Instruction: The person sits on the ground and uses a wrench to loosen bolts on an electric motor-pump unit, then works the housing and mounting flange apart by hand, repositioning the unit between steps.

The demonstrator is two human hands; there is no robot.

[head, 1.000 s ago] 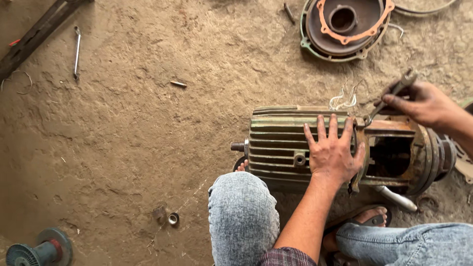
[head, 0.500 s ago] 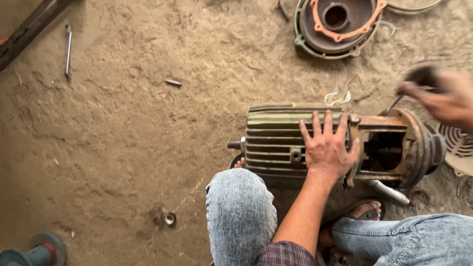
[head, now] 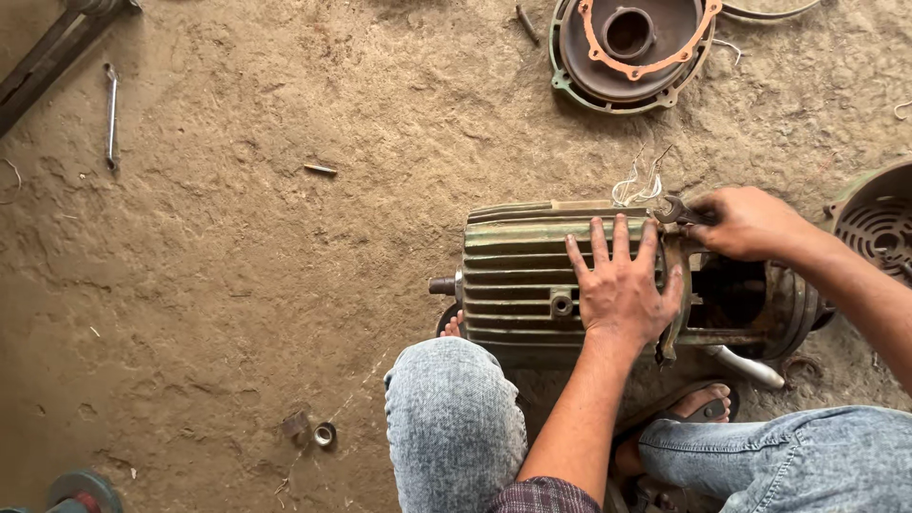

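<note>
The green ribbed motor [head: 541,275] is lying on its side on the dirt floor [head: 237,266], just in front of the person's knees. Its long axis is running left to right across the view, with the shaft stub [head: 443,285] pointing left and the opened end facing right. The left hand [head: 622,285] is pressing flat on the casing, fingers spread. The right hand [head: 750,223] is gripping a wrench [head: 676,211] at the motor's upper right edge, beside loose wires [head: 638,185]. The two hands are working apart. A round end cover [head: 632,47] is lying well apart on the dirt beyond the motor; a spanner [head: 111,114] is lying far left.
</note>
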